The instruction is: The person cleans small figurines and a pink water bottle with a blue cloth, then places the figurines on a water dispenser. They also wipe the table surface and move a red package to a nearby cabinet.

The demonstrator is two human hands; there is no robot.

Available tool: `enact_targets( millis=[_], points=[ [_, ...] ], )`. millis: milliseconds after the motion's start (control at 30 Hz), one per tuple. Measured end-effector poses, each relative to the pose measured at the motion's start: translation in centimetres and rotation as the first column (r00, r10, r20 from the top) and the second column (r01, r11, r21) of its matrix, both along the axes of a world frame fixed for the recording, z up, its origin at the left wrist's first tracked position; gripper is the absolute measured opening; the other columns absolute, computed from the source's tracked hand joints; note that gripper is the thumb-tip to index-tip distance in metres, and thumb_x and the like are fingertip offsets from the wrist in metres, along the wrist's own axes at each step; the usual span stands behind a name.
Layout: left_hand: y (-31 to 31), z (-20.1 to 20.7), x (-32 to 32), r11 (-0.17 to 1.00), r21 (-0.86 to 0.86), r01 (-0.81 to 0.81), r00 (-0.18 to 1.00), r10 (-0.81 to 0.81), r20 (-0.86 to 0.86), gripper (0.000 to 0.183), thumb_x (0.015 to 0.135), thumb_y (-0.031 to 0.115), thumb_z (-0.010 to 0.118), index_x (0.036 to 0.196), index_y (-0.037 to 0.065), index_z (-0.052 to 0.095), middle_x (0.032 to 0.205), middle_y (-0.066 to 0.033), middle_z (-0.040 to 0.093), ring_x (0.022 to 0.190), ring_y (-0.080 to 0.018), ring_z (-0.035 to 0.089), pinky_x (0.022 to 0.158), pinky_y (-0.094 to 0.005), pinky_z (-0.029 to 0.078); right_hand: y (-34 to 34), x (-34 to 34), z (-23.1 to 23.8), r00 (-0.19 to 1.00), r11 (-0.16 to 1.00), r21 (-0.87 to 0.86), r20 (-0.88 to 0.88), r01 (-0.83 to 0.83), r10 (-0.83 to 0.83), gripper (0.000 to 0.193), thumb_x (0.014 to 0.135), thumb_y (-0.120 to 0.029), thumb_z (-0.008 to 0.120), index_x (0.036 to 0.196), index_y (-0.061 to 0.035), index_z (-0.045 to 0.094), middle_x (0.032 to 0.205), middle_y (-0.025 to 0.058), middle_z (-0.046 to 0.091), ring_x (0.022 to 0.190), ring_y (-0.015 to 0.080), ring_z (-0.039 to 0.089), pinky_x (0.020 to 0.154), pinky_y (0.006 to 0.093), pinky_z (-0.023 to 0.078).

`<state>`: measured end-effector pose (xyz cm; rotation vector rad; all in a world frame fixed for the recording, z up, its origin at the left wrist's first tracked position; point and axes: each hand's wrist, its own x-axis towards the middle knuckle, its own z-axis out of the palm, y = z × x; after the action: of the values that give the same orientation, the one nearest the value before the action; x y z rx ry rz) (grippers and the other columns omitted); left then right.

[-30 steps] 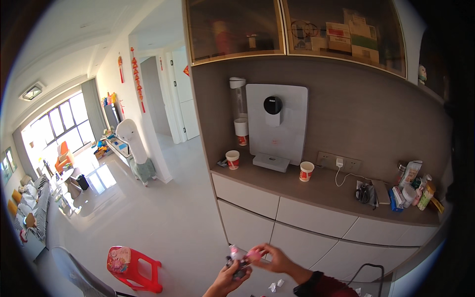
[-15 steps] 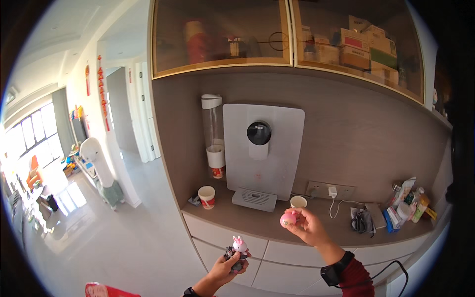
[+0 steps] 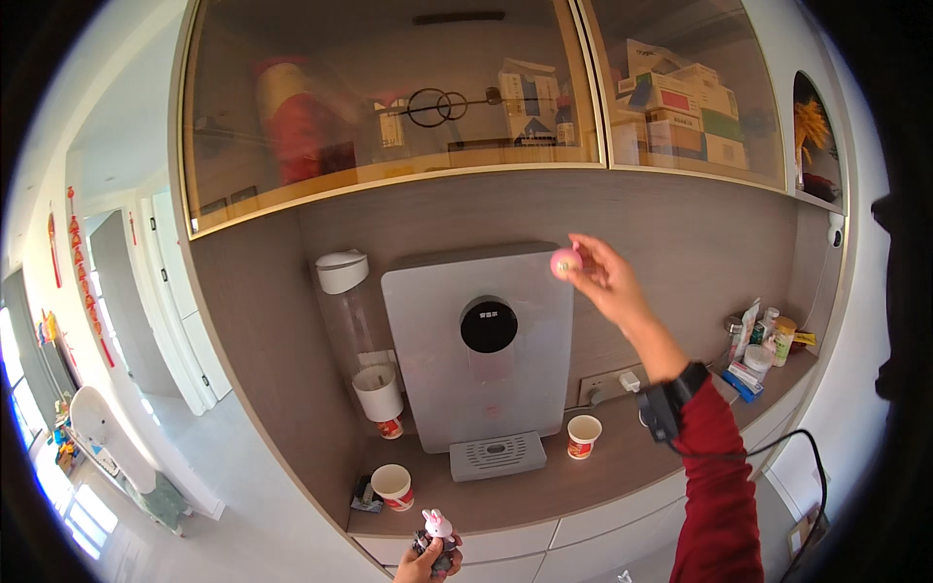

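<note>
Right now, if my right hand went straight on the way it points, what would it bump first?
Probably the tall, flat grey water dispenser, at its top-right corner, past the pink round toy your right hand holds. Depth is unclear; it might pass in front.

Right arm (image 3: 719,476), red-sleeved, extends up and forward; right hand (image 3: 612,284) raised high, thumb and fingers pinched in a grip. Left hand (image 3: 418,568) low, well apart from it, fingers curled in a grip.
</note>
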<state>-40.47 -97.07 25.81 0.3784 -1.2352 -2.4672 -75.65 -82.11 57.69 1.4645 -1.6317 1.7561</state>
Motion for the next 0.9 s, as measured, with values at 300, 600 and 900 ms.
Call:
enact_targets(
  millis=[300,600,900],
  points=[
    [-0.3,2.0,0.1,0.996,0.01,-0.088,0.996,0.088,0.016,0.017,0.098,0.016,0.044,0.106,0.003,0.053,0.087,-0.0066,0.055,0.071,-0.0149,0.049,0.059,-0.0259,0.04,-3.6,-6.6,7.4,1.0,0.945,0.327,0.012,0.021,-0.027,0.052,0.088,-0.009,0.062,0.135,0.0013,0.044,0.12,0.0129,0.058,0.108,0.019,0.056,0.093,0.0292,0.044],
    [-0.8,2.9,-1.8,0.996,0.002,-0.091,0.996,0.091,-0.009,0.016,0.098,0.019,0.047,0.099,0.005,0.055,0.074,-0.0005,0.054,0.053,-0.0062,0.041,0.049,-0.0211,0.035,-6.0,-9.1,7.4,1.0,0.875,0.484,-0.017,0.019,-0.012,0.053,0.089,-0.006,0.059,0.137,0.0032,0.039,0.125,0.0138,0.056,0.113,0.019,0.054,0.096,0.0298,0.042],
    [-0.5,2.1,-4.1,0.991,-0.02,-0.132,0.991,0.132,0.003,0.019,0.098,0.021,0.048,0.102,0.004,0.057,0.076,-0.0021,0.056,0.053,-0.009,0.043,0.051,-0.0237,0.037,-5.8,-9.1,6.8,0.999,0.896,0.443,0.035,-0.018,0.003,0.054,0.083,-0.013,0.063,0.132,0.0043,0.046,0.119,0.0171,0.06,0.106,0.0214,0.058,0.09,0.0293,0.045]
  ],
)
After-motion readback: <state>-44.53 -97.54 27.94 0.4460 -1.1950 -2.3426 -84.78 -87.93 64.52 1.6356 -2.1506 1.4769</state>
